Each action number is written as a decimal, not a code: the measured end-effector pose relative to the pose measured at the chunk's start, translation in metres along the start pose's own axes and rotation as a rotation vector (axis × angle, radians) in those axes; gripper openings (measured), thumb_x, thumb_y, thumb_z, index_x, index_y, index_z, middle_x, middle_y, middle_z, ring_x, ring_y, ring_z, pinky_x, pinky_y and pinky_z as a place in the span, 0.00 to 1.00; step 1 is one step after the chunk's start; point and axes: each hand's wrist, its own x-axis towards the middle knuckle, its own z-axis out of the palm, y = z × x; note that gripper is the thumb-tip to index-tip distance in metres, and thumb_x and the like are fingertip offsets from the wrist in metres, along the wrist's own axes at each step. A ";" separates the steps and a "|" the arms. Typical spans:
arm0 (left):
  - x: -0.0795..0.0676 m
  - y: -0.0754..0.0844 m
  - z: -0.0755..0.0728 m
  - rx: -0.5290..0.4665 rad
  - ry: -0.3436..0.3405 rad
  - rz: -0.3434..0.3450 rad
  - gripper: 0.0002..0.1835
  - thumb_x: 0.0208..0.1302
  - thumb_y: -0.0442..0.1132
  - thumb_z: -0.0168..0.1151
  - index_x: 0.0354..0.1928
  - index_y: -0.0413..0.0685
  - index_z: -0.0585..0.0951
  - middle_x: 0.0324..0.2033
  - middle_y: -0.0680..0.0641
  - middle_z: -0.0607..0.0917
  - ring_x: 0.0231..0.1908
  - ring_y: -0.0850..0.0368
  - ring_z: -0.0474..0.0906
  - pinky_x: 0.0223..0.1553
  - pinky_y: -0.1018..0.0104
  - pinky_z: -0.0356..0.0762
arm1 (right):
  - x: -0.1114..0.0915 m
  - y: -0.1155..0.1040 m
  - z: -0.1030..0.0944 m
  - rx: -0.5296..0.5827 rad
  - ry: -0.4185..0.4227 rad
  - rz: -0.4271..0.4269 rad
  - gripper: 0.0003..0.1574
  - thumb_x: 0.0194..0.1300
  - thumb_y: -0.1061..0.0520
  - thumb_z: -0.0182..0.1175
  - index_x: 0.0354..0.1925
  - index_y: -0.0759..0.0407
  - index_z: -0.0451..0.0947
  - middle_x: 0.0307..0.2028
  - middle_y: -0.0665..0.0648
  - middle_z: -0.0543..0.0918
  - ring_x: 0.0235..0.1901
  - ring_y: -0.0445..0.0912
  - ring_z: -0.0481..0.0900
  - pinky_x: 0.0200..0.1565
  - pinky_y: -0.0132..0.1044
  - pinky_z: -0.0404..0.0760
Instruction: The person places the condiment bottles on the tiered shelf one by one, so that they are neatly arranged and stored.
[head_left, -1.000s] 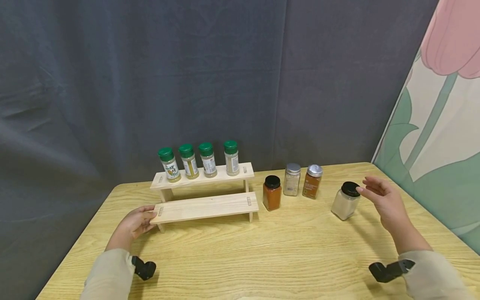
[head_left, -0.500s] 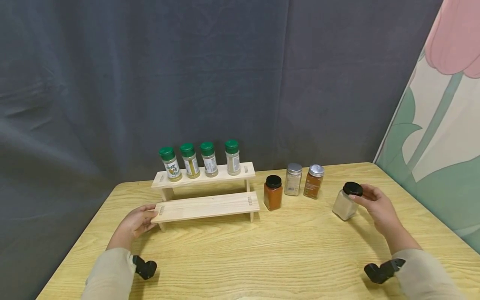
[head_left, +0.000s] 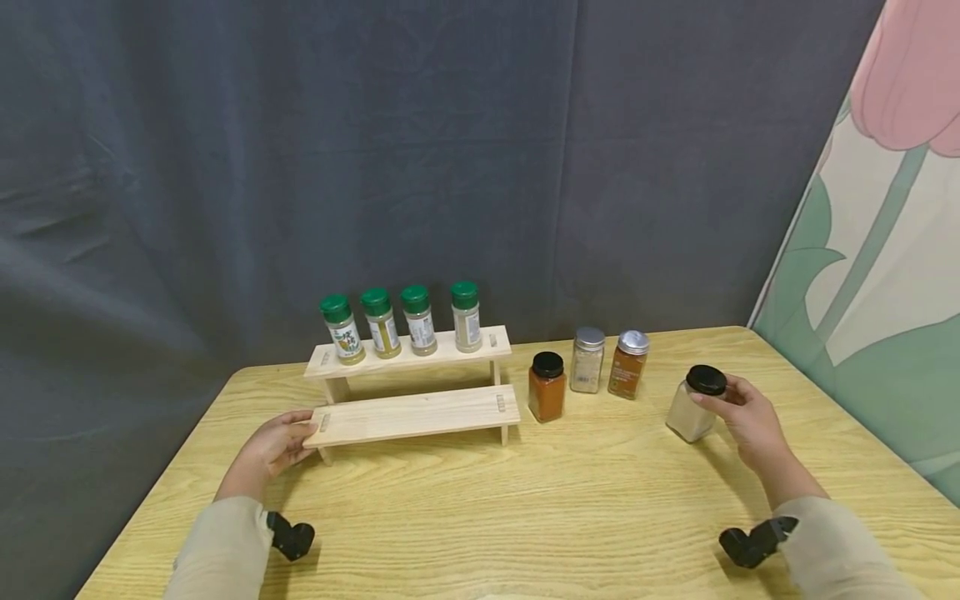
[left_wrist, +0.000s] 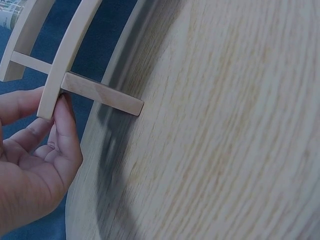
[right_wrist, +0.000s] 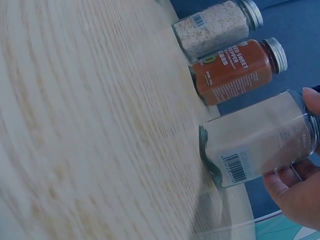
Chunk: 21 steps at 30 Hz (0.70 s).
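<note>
My left hand (head_left: 273, 446) pinches the left end of the lower board of a two-tier wooden rack (head_left: 412, 415). In the left wrist view, thumb and fingers sit above and below that board (left_wrist: 59, 67). On the right, my right hand (head_left: 756, 427) holds a square glass jar (head_left: 686, 414) with a black lid and pale powder by its top. The right wrist view shows the jar (right_wrist: 250, 145) upright on the table, its barcode label in sight, with the thumb near the lid and fingers on the other side. Most of the lid is cut off there.
Several green-capped spice bottles (head_left: 422, 332) stand on the rack's upper board. Between rack and held jar stand a black-lidded orange spice jar (head_left: 547, 396) and two silver-lidded jars, one pale (head_left: 587, 368), one red-brown (head_left: 627, 372). A dark curtain (head_left: 375, 167) hangs behind the table.
My right hand has moved left onto the black-lidded pale jar and its fingers have closed round the top. The left hand stays on the rack; the jars have not visibly moved.
</note>
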 end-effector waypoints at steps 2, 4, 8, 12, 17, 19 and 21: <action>0.001 0.001 0.000 0.006 0.007 0.000 0.31 0.58 0.32 0.53 0.60 0.28 0.53 0.29 0.50 0.73 0.28 0.62 0.73 0.30 0.69 0.71 | 0.000 -0.001 0.000 -0.005 0.004 -0.001 0.25 0.55 0.50 0.59 0.49 0.54 0.64 0.33 0.36 0.67 0.35 0.31 0.63 0.36 0.22 0.64; 0.001 0.001 0.000 0.009 0.008 0.001 0.31 0.58 0.32 0.53 0.60 0.28 0.53 0.29 0.50 0.73 0.27 0.62 0.73 0.30 0.69 0.71 | 0.001 -0.001 0.000 -0.024 0.005 0.001 0.31 0.55 0.49 0.58 0.52 0.62 0.62 0.34 0.37 0.66 0.35 0.31 0.63 0.38 0.26 0.63; 0.000 0.003 0.000 0.008 0.007 -0.003 0.31 0.58 0.31 0.53 0.59 0.28 0.53 0.28 0.50 0.74 0.27 0.63 0.74 0.30 0.69 0.71 | 0.000 -0.001 0.000 -0.085 0.008 -0.004 0.37 0.56 0.47 0.57 0.54 0.69 0.58 0.35 0.40 0.66 0.36 0.32 0.63 0.38 0.27 0.63; 0.001 0.004 0.001 0.025 0.003 0.000 0.31 0.58 0.32 0.53 0.59 0.28 0.53 0.29 0.50 0.74 0.27 0.62 0.74 0.30 0.69 0.71 | -0.004 -0.003 -0.001 -0.076 0.019 -0.024 0.33 0.56 0.47 0.57 0.52 0.66 0.61 0.34 0.40 0.67 0.35 0.34 0.63 0.36 0.24 0.64; 0.002 0.005 0.002 0.060 -0.004 0.002 0.31 0.58 0.32 0.53 0.60 0.28 0.52 0.29 0.50 0.74 0.27 0.62 0.73 0.30 0.69 0.71 | -0.009 -0.012 0.000 -0.024 0.035 -0.076 0.22 0.55 0.50 0.58 0.47 0.53 0.66 0.32 0.39 0.69 0.35 0.34 0.65 0.34 0.24 0.66; 0.001 0.003 0.002 0.068 -0.004 -0.001 0.31 0.58 0.32 0.52 0.59 0.27 0.52 0.27 0.50 0.74 0.27 0.62 0.73 0.29 0.70 0.71 | -0.011 -0.018 0.003 0.015 0.023 -0.105 0.18 0.55 0.52 0.59 0.45 0.49 0.68 0.31 0.39 0.70 0.34 0.33 0.66 0.34 0.23 0.66; 0.001 0.001 0.001 0.064 0.000 -0.001 0.30 0.58 0.31 0.52 0.59 0.27 0.52 0.26 0.51 0.75 0.26 0.62 0.73 0.29 0.70 0.71 | -0.013 -0.024 0.008 0.075 0.007 -0.134 0.16 0.55 0.55 0.60 0.42 0.46 0.69 0.30 0.39 0.72 0.33 0.33 0.68 0.35 0.23 0.67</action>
